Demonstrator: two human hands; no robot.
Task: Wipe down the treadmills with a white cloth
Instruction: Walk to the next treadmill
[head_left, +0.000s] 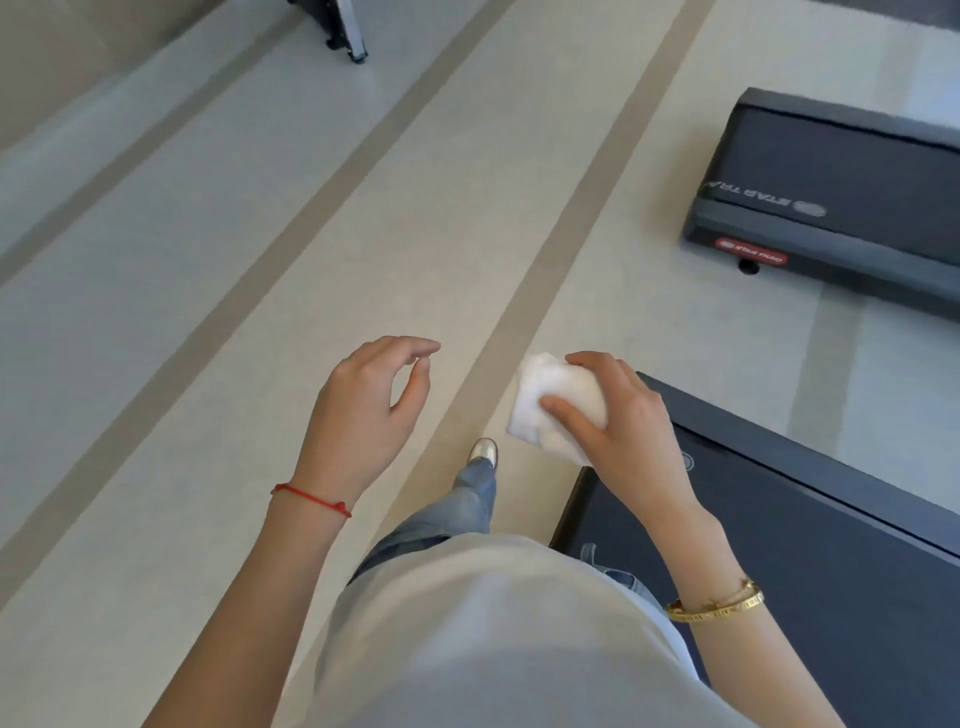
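Floor (363, 218): pale, crossed by darker bands running from near left to far right; the person stands on it, one jeans leg and a light shoe (483, 451) stepping forward, which suggests walking between machines rather than wiping.

Near treadmill (831, 545): dark deck and belt at the near right, its corner just beneath the right hand. Probably the closest surface to be wiped, though the cloth is not touching it.

Far treadmill (841, 192): dark rear end at the far right, well apart from the near one, with a red label on its end cap and pale lettering on the belt. It lies in the direction of the step, so it may be the next target; this is a judgement.

Third machine (337, 26): only a dark foot shows at the far edge, left of centre.

Left hand (363, 410): empty, fingers loosely curved, held in the air over the floor; a red string circles the wrist. Likely idle while the person moves.

Right hand (618, 421): fingers and thumb curled round the cloth, carrying it at waist height; gold bangles on the wrist.

White cloth (545, 410): bunched into a soft, creased wad, clean and bright, its left end protruding from the right hand, above the floor beside the near treadmill's corner.
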